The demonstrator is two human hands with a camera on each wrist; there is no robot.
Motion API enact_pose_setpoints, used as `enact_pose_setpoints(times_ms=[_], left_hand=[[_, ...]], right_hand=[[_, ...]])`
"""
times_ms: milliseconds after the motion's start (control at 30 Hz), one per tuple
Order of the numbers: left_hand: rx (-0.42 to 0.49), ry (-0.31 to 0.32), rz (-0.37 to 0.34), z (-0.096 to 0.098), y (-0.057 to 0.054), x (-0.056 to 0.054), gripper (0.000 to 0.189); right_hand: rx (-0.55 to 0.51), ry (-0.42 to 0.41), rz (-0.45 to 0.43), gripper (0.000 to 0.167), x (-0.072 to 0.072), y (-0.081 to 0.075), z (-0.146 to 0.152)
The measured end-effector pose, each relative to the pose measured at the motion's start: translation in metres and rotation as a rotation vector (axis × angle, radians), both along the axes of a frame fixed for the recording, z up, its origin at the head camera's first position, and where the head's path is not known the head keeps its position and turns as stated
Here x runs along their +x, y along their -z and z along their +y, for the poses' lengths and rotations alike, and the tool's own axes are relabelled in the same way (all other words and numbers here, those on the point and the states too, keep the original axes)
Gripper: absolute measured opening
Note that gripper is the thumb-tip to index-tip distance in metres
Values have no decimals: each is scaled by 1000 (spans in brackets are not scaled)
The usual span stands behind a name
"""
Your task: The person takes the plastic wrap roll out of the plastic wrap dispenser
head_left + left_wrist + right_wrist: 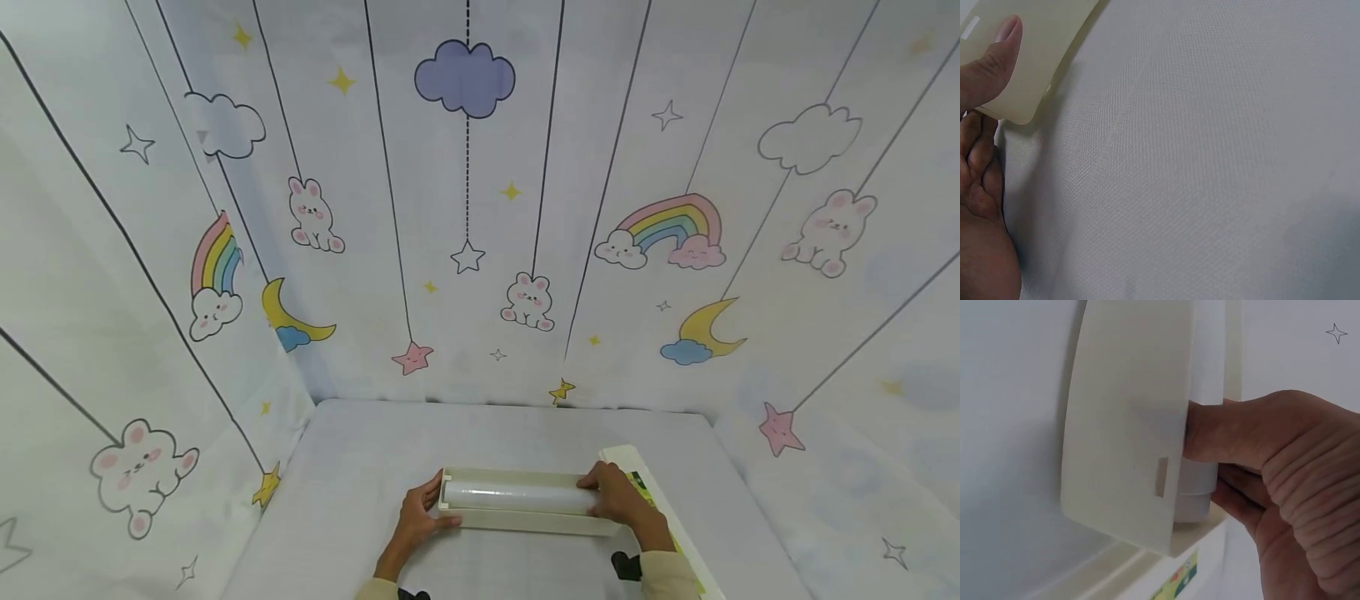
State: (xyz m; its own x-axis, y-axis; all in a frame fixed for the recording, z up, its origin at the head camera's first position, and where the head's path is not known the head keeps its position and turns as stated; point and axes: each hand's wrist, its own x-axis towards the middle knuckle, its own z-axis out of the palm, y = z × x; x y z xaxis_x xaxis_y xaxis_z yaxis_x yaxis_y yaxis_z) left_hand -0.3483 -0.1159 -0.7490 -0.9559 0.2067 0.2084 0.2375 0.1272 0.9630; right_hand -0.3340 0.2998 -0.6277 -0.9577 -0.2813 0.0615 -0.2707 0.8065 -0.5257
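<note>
A long cream dispenser box (532,523), its top uncovered, lies crosswise on the white table with a shiny roll of clear plastic film (517,497) inside. My left hand (415,521) holds the box's left end, thumb on the front wall and fingers around the end. In the left wrist view, the thumb presses flat on the cream wall (1047,44). At the other end my right hand (619,500) pinches the roll, with the thumb at the front rim. The right wrist view shows the roll's end (1194,506) inside the box between thumb and fingers.
A long cream lid (619,454) with a green and yellow label lies slanted on the table, just right of the box and partly behind my right hand. White cloth walls (465,333) with printed bunnies, clouds and stars enclose the table at the back and sides.
</note>
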Motion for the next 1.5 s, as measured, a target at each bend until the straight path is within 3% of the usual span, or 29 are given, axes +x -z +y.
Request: enact_pose_setpoints(times_ms=[133,367,533,833,933,1000,1067,1133,1300,1400,1500], left_hand=[[-18,13,54,-1,-3,2,102],[-28,-9,-55,3,-14,7,104],[23,0,-86,1,-10,3,106],[-16,31,117,0,-10,7,96],[0,32,76,0,-7,6,98],[18,25,9,0,-8,5,102],[35,10,-41,0,-6,4,104],[36,2,-43,0,-6,4,104],[21,10,48,0,-6,5,101],[33,20,54,0,-5,4,101],[46,26,34,0,-3,3,102]], right_hand=[[22,-40,16,48,0,1,-3],[22,-43,-17,47,-3,9,-8],[10,-66,22,43,-3,14,-8],[-19,8,-22,41,7,9,-13],[-29,15,-43,42,8,5,-12],[-51,6,-49,44,6,6,-10],[-76,-8,-37,45,1,14,-4],[-98,-47,1,46,-9,35,8],[-118,-61,-11,51,-41,96,40],[-121,-17,-69,56,-55,114,49],[-131,-24,-73,58,-61,122,54]])
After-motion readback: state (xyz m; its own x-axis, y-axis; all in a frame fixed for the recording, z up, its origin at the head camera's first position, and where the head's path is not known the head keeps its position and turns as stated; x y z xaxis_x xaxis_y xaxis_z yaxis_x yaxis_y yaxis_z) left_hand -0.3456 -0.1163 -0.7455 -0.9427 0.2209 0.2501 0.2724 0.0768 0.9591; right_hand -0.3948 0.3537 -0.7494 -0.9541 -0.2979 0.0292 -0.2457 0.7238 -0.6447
